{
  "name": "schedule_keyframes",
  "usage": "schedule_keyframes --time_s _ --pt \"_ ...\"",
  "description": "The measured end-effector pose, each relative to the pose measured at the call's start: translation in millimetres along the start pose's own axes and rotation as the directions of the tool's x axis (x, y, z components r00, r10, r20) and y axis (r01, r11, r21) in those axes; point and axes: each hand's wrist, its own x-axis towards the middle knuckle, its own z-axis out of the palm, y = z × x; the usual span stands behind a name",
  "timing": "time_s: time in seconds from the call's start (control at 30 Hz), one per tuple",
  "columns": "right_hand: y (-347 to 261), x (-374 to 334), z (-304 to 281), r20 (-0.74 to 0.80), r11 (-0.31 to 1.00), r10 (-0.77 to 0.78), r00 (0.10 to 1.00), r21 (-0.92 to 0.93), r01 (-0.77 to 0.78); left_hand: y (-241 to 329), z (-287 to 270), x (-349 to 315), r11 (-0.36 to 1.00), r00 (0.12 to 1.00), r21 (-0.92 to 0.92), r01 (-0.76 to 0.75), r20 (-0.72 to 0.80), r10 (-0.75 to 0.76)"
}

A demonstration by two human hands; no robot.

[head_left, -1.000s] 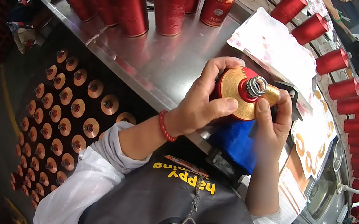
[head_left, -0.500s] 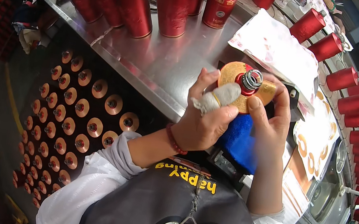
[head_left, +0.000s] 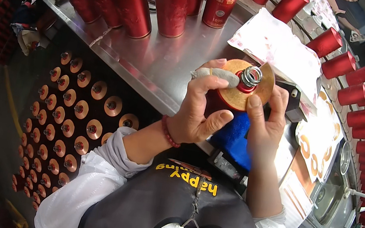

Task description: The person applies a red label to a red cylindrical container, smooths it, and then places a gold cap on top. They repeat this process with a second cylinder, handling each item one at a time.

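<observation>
A red bottle [head_left: 214,102] with a gold shoulder leans toward me above a blue fuzzy cloth [head_left: 235,140]. Its bare glass neck carries a coiled metal ring. My left hand [head_left: 199,109] steadies the bottle from the left; a pale cloth-wrapped finger presses beside the neck, and the thumb stands off below the rim. At the bottle's right, my right hand [head_left: 270,117] pinches a curved gold label [head_left: 267,84], whose free end stands up from the shoulder. The fingers behind the bottle are partly hidden.
Several red bottles [head_left: 170,11] stand along the back of the metal table [head_left: 124,57]. White paper sheets [head_left: 280,45] lie behind my hands, with gold ring labels [head_left: 307,141] at the right. Many gold-topped bottles [head_left: 81,108] fill the lower left. A bottle line curves past a sink [head_left: 325,203].
The bottle has shifted slightly left. The gold label's free end now stands upright, and my left thumb has come off the shoulder. Bottles on the right-hand line have moved along.
</observation>
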Motion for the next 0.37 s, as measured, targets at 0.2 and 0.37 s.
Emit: schedule_keyframes --time_s 0.2,0.37 --pt "-3.1 4.0 -9.9 0.077 0.980 0.140 0.987 0.131 -0.149 12.7 30.2 3.9 0.965 0.951 -0.144 0.218 -0.190 -0.244" --pt "5.5 8.2 -9.2 0.139 0.894 0.264 0.955 0.336 -0.296 13.9 30.3 2.5 0.957 0.941 -0.101 0.271 -0.181 -0.285"
